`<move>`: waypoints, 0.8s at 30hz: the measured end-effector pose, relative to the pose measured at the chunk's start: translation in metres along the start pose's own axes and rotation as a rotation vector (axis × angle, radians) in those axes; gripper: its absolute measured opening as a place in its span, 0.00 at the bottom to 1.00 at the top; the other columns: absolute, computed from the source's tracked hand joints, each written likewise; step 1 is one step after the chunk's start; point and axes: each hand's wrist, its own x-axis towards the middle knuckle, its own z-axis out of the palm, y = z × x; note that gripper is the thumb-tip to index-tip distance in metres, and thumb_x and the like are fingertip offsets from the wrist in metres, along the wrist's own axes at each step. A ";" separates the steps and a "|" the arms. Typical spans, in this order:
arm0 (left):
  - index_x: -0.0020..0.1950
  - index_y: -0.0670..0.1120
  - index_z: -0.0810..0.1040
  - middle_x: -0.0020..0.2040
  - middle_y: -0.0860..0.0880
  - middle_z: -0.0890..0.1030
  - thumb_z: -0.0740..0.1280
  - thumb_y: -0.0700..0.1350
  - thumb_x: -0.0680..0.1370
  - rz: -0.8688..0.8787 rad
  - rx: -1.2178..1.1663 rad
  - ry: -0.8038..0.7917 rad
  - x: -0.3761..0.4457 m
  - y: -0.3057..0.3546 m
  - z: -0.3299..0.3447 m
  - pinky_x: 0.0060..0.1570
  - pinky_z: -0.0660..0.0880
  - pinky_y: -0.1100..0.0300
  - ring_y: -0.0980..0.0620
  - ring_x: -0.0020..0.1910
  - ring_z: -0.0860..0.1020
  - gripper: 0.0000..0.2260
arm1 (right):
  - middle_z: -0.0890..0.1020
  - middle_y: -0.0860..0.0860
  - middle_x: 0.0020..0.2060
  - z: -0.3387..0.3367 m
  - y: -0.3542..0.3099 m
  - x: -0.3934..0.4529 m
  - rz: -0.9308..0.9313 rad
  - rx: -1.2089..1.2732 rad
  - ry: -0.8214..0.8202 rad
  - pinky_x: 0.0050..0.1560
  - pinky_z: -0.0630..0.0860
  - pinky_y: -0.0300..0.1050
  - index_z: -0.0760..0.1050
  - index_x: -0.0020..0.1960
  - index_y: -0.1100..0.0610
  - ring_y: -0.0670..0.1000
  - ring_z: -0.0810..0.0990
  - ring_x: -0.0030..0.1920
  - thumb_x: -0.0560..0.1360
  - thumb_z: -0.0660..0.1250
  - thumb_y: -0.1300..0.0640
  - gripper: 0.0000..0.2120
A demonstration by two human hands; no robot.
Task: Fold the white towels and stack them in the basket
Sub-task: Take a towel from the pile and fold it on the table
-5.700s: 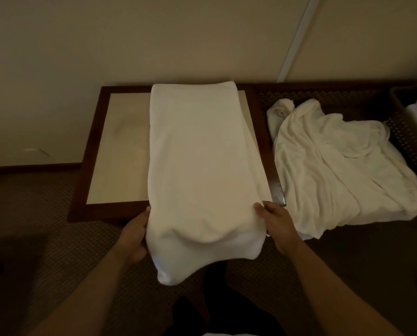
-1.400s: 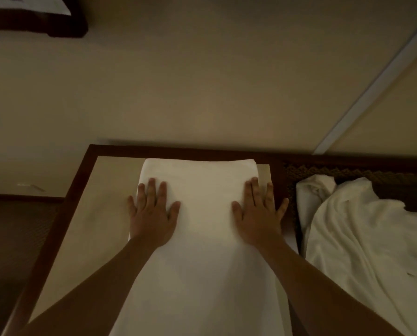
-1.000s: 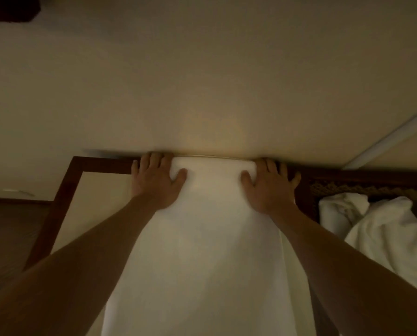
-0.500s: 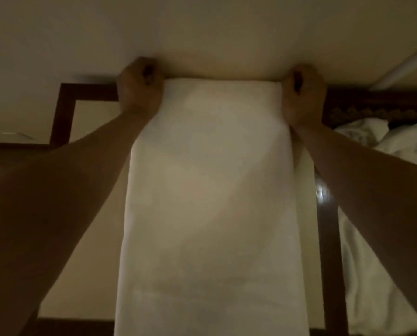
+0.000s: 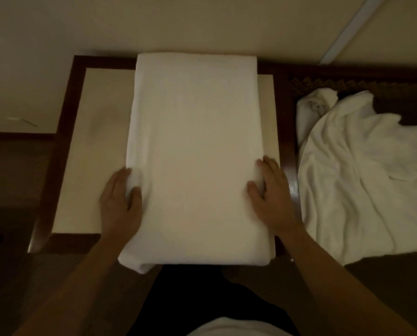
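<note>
A white towel (image 5: 197, 154) lies folded in a long rectangle on the small table (image 5: 98, 146). It reaches from the wall to just past the near edge. My left hand (image 5: 120, 202) rests on its left side near the front, thumb on top, fingers straight along the edge. On the right side, my right hand (image 5: 271, 195) lies the same way. A crumpled white towel (image 5: 362, 175) is heaped to the right, on a dark woven wicker piece (image 5: 323, 83).
The table has a dark wood frame (image 5: 64, 132) and a pale top, and it stands against a beige wall (image 5: 154, 23). Brown carpet (image 5: 11, 190) lies to the left. My dark-clothed legs are just below the table's near edge.
Half a second ago both hands gripped the towel's far corners at the wall. They have let go and come back to the towel's sides near the front.
</note>
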 end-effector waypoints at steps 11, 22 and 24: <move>0.64 0.49 0.80 0.57 0.48 0.82 0.61 0.50 0.84 -0.252 -0.224 0.060 -0.121 -0.021 -0.036 0.52 0.74 0.51 0.49 0.54 0.78 0.13 | 0.76 0.47 0.41 -0.006 -0.006 -0.142 0.302 -0.008 0.081 0.42 0.76 0.47 0.75 0.44 0.52 0.48 0.77 0.41 0.76 0.68 0.39 0.16; 0.57 0.41 0.82 0.49 0.46 0.83 0.72 0.51 0.78 -0.193 -0.179 -0.311 -0.081 -0.018 -0.053 0.48 0.77 0.53 0.47 0.47 0.80 0.14 | 0.78 0.57 0.34 -0.009 -0.011 -0.160 0.489 0.490 0.103 0.41 0.70 0.46 0.74 0.39 0.65 0.50 0.75 0.38 0.78 0.70 0.53 0.17; 0.57 0.41 0.81 0.49 0.46 0.81 0.71 0.50 0.79 -0.193 -0.227 -0.235 -0.084 -0.019 -0.050 0.47 0.75 0.54 0.45 0.48 0.80 0.13 | 0.82 0.61 0.41 -0.011 -0.011 -0.162 0.476 0.486 0.148 0.46 0.75 0.48 0.78 0.43 0.64 0.50 0.78 0.41 0.79 0.68 0.51 0.16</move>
